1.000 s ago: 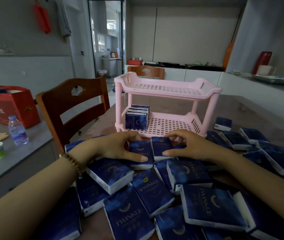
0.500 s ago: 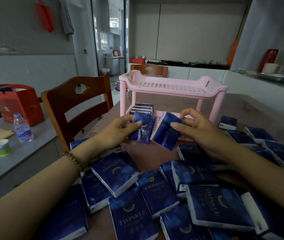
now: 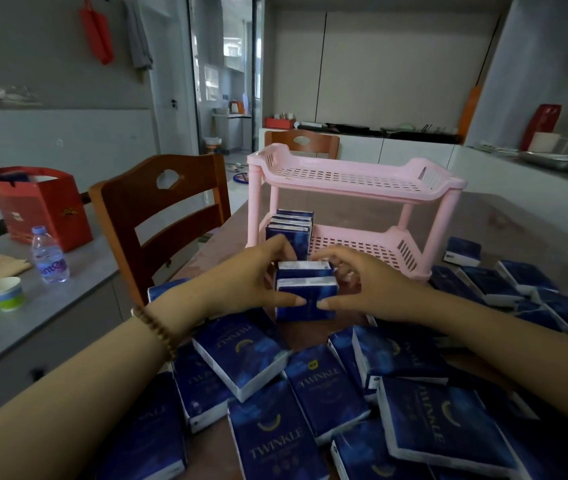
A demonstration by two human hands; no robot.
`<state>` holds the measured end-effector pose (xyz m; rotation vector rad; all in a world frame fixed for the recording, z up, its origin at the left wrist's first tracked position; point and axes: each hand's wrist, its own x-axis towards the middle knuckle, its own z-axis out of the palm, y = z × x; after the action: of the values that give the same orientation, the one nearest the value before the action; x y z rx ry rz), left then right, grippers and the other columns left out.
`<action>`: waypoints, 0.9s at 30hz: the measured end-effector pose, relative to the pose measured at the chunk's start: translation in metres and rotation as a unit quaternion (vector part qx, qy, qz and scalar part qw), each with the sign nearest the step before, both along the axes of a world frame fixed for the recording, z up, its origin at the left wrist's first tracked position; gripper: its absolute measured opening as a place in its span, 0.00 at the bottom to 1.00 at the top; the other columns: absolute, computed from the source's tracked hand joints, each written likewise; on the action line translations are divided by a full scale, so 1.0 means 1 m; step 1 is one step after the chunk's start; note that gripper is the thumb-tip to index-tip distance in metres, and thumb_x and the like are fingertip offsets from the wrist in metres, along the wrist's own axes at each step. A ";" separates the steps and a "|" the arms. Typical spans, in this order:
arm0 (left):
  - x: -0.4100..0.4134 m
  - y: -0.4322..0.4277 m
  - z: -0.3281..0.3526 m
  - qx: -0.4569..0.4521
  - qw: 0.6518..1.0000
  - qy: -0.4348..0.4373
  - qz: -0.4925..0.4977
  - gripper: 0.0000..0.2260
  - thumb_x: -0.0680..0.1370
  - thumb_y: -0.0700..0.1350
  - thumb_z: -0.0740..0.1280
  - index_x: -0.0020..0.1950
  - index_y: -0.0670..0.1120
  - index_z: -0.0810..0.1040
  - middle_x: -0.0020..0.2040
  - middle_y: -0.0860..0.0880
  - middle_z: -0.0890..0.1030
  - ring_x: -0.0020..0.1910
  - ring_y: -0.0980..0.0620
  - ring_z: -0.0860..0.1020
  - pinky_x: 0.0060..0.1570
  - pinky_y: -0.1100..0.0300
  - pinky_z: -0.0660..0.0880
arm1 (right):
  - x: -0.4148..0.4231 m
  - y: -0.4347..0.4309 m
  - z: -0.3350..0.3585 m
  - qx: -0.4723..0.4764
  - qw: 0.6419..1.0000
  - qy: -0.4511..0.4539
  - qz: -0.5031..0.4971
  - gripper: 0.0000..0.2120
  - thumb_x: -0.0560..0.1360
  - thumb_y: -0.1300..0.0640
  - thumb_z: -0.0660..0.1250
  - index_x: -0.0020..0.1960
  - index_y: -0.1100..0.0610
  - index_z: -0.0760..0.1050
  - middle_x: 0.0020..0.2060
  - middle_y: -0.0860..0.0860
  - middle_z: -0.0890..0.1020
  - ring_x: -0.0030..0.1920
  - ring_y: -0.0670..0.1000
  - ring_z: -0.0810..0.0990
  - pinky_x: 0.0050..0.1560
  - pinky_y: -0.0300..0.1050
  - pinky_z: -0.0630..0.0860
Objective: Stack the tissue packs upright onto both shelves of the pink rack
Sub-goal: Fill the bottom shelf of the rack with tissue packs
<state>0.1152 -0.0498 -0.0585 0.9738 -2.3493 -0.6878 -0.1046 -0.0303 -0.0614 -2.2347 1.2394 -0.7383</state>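
two tissue packs [image 3: 306, 299] were squeezed face to face between both hands, standing upright just in front of the lower shelf [image 3: 358, 244] of the pink rack [image 3: 362, 192]. the left hand [image 3: 251, 282] gripped one side, the right hand [image 3: 376, 289] the other, thumbs nearly meeting on the near face. a short row of packs [image 3: 291, 223] already stood at that shelf's left end; the top shelf [image 3: 344, 174] held none. many loose packs [image 3: 310, 393] lay on the counter [image 3: 504, 220]. they looked light and soft with slick wrap, so a firm squeeze on the short sides, near the middle, seemed wise, or the pair could slide apart.
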 end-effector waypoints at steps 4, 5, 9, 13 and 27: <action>0.005 -0.004 -0.003 0.022 1.000 0.000 -0.002 0.18 0.68 0.46 0.76 0.54 0.50 0.74 0.53 0.54 0.79 0.51 0.58 0.78 0.50 0.64 0.77 | -0.001 0.000 -0.001 0.029 1.000 0.000 0.004 0.21 0.67 0.55 0.75 0.57 0.44 0.72 0.54 0.38 0.79 0.54 0.36 0.76 0.59 0.39 0.74; 0.006 -0.005 -0.002 0.030 1.000 0.007 -0.001 0.18 0.68 0.45 0.76 0.55 0.50 0.75 0.53 0.54 0.79 0.51 0.57 0.78 0.49 0.65 0.77 | -0.001 -0.001 -0.002 0.039 0.999 -0.013 0.003 0.21 0.67 0.55 0.75 0.57 0.46 0.73 0.54 0.41 0.80 0.54 0.39 0.78 0.59 0.44 0.75; 0.007 -0.005 0.000 -0.011 0.999 0.038 0.020 0.18 0.68 0.48 0.75 0.55 0.50 0.76 0.51 0.53 0.79 0.47 0.56 0.79 0.45 0.63 0.79 | 0.001 -0.005 0.000 0.041 0.997 -0.059 -0.006 0.18 0.67 0.58 0.75 0.54 0.49 0.74 0.50 0.44 0.82 0.50 0.41 0.81 0.53 0.39 0.78; 0.017 -0.011 0.011 -0.079 0.954 0.245 0.152 0.18 0.70 0.59 0.68 0.52 0.48 0.74 0.45 0.52 0.78 0.44 0.49 0.78 0.45 0.51 0.79 | -0.003 -0.021 0.016 0.022 0.992 -0.109 -0.057 0.22 0.66 0.55 0.75 0.57 0.51 0.73 0.54 0.45 0.80 0.55 0.43 0.79 0.54 0.35 0.74; 0.007 -0.055 0.006 0.114 0.970 0.136 0.164 0.44 0.67 0.47 0.76 0.75 0.51 0.53 0.74 0.50 0.63 0.72 0.49 0.63 0.67 0.54 0.63 | 0.016 -0.081 0.001 -0.010 0.987 -0.085 -0.139 0.23 0.68 0.57 0.75 0.60 0.57 0.71 0.51 0.49 0.75 0.48 0.48 0.75 0.37 0.25 0.70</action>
<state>0.1226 -0.1047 -0.0528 1.2451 -1.8440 -0.9055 -0.0886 -0.1109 -0.0609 -1.9872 1.4783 -1.0271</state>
